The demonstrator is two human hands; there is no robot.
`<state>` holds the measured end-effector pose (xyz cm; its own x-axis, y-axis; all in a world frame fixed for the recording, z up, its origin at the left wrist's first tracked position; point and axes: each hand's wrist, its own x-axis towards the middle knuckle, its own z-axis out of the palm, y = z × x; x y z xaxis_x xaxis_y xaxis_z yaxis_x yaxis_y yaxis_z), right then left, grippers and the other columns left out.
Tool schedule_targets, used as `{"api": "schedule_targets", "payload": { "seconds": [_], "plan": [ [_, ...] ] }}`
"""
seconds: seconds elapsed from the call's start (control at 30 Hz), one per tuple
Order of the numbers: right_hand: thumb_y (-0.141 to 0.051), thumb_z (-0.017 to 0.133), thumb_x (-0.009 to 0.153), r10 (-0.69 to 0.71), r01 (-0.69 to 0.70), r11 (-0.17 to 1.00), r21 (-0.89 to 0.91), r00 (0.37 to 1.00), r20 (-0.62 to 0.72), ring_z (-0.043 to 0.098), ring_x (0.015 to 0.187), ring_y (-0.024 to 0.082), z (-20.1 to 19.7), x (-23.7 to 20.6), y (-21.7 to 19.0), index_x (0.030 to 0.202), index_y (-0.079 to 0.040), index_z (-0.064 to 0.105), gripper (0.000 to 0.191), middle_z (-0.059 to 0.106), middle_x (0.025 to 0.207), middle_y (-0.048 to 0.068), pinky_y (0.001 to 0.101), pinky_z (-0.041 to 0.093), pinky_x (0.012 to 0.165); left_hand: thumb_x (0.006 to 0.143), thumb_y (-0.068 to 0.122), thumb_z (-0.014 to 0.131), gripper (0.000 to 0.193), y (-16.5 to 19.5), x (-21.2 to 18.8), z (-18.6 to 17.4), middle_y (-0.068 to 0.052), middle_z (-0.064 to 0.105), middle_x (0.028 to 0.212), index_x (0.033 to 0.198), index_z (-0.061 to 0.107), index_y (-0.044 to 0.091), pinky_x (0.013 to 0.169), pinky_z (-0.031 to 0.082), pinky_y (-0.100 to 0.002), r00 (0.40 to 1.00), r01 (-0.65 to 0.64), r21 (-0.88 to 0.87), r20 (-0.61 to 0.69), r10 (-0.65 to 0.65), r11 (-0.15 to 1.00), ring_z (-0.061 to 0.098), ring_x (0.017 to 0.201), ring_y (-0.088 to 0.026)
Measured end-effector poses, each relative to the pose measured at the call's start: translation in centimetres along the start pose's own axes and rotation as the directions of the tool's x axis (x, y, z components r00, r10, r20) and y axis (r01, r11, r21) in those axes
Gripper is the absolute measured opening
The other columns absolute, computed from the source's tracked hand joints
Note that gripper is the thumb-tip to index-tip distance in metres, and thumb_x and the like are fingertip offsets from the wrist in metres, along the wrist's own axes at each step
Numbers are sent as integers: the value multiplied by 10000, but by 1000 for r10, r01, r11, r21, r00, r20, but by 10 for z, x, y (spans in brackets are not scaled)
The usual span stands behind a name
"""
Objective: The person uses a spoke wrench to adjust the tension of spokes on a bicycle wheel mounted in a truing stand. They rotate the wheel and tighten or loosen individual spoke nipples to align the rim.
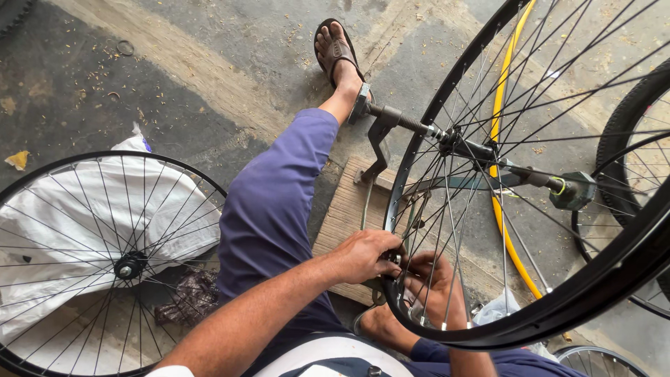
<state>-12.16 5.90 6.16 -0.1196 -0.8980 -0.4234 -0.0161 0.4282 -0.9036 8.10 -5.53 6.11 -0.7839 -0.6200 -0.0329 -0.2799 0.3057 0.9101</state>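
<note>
We sat on the floor (209, 77) with the black bicycle wheel (488, 230) mounted on a truing stand (380, 136) just in front of our hands. Our left hand (363, 255) was closed on a small tool, probably a spoke key, pressed at the rim directly before it. Our right hand (429, 283) was behind the spokes, its fingers curled around one spoke near the same place. We judged the step as tightening a spoke nipple. The next move would need a small careful turn, with the spoke kept steady. A second wheel (105, 265) lay on a white sack (63, 216), well apart to the left of our left hand.
</note>
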Motion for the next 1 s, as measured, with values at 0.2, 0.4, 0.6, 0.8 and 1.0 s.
{"api": "schedule_targets", "payload": {
  "seconds": [0.2,0.4,0.6,0.8,1.0],
  "plan": [
    [-54,763,794,-34,-3,857,-515,998,-61,753,705,194,9,-29,-12,957,-8,742,171,786,780,105,326,583,640,797,281,812,341,14,9,4,-133,678,937,960,596,73,778,513,-480,991,133,103,-31,-130,986,668,913,-336],
    [-73,734,778,-296,239,771,-590,955,1,783,722,237,22,-37,-22,1008,-16,731,238,769,828,141,334,586,631,910,246,717,287,42,22,12,-183,727,990,1064,548,72,840,548,-472,907,420,195,-58,-417,886,705,948,-373],
    [-109,760,791,-325,246,684,-686,946,16,780,724,265,15,-52,-36,958,-58,751,176,759,784,133,351,589,649,883,284,754,438,27,12,-26,-164,704,1198,1233,607,66,909,548,-420,939,209,-80,296,-177,975,691,1080,-311],
    [-104,910,707,-431,384,799,-463,902,3,793,725,151,-12,-87,-46,890,-99,786,222,786,767,35,286,659,626,950,228,790,486,17,0,-21,-89,697,1320,1382,641,61,1079,540,-371,798,402,-870,486,358,285,667,1233,-198],
    [-44,836,762,-381,335,804,-492,925,7,817,778,140,-2,-84,-30,924,-60,782,172,782,829,68,278,644,703,871,247,832,345,27,-5,-9,-103,762,1008,1129,733,40,826,555,-388,918,261,-568,395,-20,780,704,922,-216]
  ]
}}
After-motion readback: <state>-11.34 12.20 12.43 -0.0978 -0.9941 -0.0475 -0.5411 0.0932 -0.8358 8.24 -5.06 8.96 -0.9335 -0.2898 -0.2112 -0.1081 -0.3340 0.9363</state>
